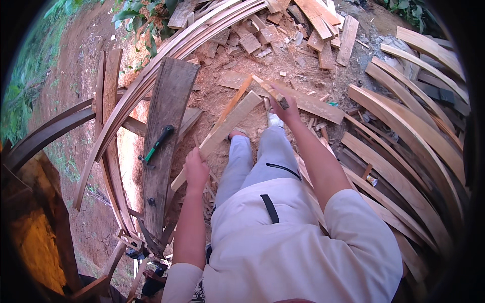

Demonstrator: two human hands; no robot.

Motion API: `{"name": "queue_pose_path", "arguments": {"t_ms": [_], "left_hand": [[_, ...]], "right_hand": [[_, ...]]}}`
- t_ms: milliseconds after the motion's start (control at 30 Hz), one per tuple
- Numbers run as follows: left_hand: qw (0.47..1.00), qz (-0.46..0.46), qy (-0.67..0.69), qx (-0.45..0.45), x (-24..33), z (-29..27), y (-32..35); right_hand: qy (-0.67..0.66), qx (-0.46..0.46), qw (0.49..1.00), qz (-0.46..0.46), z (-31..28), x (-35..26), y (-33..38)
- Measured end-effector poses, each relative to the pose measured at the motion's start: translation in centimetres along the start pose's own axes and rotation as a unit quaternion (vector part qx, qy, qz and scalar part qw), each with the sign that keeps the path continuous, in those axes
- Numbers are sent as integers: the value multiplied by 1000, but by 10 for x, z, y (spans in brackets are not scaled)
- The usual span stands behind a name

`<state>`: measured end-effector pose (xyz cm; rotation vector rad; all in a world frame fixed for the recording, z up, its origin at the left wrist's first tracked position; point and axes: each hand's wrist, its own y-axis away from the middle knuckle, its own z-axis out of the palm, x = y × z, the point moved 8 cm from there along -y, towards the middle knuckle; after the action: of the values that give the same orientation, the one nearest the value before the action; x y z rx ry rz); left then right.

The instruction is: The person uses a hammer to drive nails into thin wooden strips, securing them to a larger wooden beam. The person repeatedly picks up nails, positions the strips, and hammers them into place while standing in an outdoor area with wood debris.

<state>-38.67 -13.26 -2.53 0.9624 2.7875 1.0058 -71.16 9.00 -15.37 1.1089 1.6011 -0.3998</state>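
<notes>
My left hand (pixel 196 169) is closed around the lower part of a pale, straight board (pixel 232 120), which slants up and away to the right in front of my legs. Further out, my right hand (pixel 287 108) grips a short wooden strip (pixel 270 92) by its near end. The strip's far tip appears to meet a thin orange-toned strip (pixel 236 101) that runs down behind the pale board. Whether these pieces are joined, I cannot tell. A wide flat plank (pixel 316 103) lies on the ground beyond my right hand.
Left of me, a weathered plank (pixel 169 96) bears a green and black hand tool (pixel 159 145). Long curved strips (pixel 134 96) arch past it. Many curved boards (pixel 404 177) are stacked on my right. Wood offcuts (pixel 250 43) and shavings cover the ground ahead.
</notes>
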Motion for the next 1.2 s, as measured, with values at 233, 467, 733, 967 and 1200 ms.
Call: {"name": "queue_pose_path", "arguments": {"t_ms": [233, 467, 733, 967, 1200], "left_hand": [[1000, 1, -13, 12, 10, 13, 8], [999, -10, -52, 0, 30, 17, 3], [999, -23, -37, 5, 41, 11, -20], [999, -32, -13, -3, 41, 6, -28], [998, -19, -50, -18, 53, 7, -26]], "right_hand": [[45, -40, 995, -82, 7, -14, -1], [94, -61, 987, -112, 11, -12, -17], [99, -90, 987, -88, 24, -3, -38], [56, -56, 991, -111, 29, -11, -53], [44, -46, 994, -94, 32, -7, -58]]}}
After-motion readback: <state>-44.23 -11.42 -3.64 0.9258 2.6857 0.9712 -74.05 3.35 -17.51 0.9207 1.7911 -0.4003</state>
